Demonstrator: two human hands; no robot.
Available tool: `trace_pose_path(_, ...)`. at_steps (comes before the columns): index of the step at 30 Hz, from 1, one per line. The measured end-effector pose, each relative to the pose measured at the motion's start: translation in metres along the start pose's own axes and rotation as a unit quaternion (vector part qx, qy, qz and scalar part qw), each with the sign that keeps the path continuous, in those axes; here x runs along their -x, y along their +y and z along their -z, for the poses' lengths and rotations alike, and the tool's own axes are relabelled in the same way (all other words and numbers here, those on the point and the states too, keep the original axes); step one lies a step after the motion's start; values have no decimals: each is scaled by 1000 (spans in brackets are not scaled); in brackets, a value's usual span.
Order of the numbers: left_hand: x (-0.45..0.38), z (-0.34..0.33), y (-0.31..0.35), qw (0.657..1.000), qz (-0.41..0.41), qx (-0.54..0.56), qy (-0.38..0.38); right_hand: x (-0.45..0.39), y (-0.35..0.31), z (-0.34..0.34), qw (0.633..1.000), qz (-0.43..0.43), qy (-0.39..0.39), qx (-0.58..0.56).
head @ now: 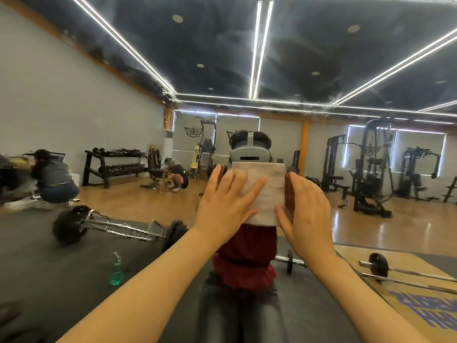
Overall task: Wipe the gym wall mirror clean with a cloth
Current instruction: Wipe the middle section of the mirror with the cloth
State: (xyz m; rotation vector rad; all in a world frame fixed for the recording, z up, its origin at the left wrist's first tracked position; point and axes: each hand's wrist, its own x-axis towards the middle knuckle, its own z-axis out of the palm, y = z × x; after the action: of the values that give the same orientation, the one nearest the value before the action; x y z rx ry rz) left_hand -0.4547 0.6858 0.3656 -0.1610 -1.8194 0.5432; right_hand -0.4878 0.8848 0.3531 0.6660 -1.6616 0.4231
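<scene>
The gym wall mirror (pixel 321 70) fills almost the whole head view and reflects the room. A folded pale grey cloth (pixel 269 184) lies flat against the glass at the centre. My left hand (pixel 225 204) presses on the cloth's left part with straight, spread fingers. My right hand (pixel 306 211) lies flat at the cloth's right edge, its thumb over the lower right corner. The cloth hides part of my own reflection, a person in a dark red top wearing a head camera.
Reflected in the glass are a barbell (pixel 118 226) on a black mat, a green spray bottle (pixel 116 273), more bars (pixel 405 273) at the right, weight machines (pixel 371 169), a dumbbell rack (pixel 113 164) and crouching people (pixel 54 179) at the left.
</scene>
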Motion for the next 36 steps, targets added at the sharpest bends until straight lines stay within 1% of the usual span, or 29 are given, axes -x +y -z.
trace_pose_path(3, 11, -2, -29, 999, 9, 29, -18, -4, -4, 0, 998, 17, -14, 60)
trace_pose_path(5, 14, -2, -53, 995, 43, 58, -63, -10, -9, -1, 995, 34, -35, 85)
trace_pose_path(7, -6, 3, -75, 988, 92, 91, -88, -19, -14, -4, 993, 44, -52, 97)
trace_pose_path(9, -49, 12, -93, 975, 160, 134, -72, -30, -19, -8, 991, 44, -66, 108)
trace_pose_path(11, -89, 19, -105, 971, 187, 140, -51, -39, -23, -12, 989, 37, -75, 118)
trace_pose_path(13, -105, 18, -107, 976, 172, 118, -62, -43, -24, -16, 988, 30, -79, 128)
trace_pose_path(15, -97, 12, -102, 977, 161, 129, -62, -42, -25, -18, 987, 29, -75, 137)
trace_pose_path(16, -85, 9, -95, 978, 147, 136, -49, -41, -25, -19, 987, 29, -71, 138)
trace_pose_path(18, -46, -1, -75, 982, 112, 149, -19, -40, -26, -21, 988, 28, -66, 137)
trace_pose_path(20, 9, -14, -50, 985, 79, 151, -12, -39, -28, -21, 989, 22, -63, 133)
trace_pose_path(22, 61, -21, -31, 986, 65, 150, -41, -39, -31, -22, 990, 11, -59, 129)
trace_pose_path(24, 84, -25, -29, 986, 55, 143, -72, -40, -36, -24, 991, 1, -53, 122)
trace_pose_path(26, 71, -22, -42, 987, 52, 133, -70, -41, -40, -25, 992, -9, -50, 118)
trace_pose_path(27, 54, -18, -52, 986, 65, 137, -63, -41, -41, -26, 991, -13, -51, 120)
trace_pose_path(31, -50, 9, -111, 967, 176, 184, -24, -39, -41, -30, 988, -16, -56, 140)
trace_pose_path(33, -90, 17, -139, 965, 200, 169, -31, -39, -41, -30, 988, -16, -57, 141)
trace_pose_path(34, -96, 17, -146, 966, 201, 156, -36, -39, -41, -30, 988, -17, -56, 141)
trace_pose_path(36, -84, 9, -144, 970, 195, 146, -25, -39, -42, -29, 988, -19, -58, 139)
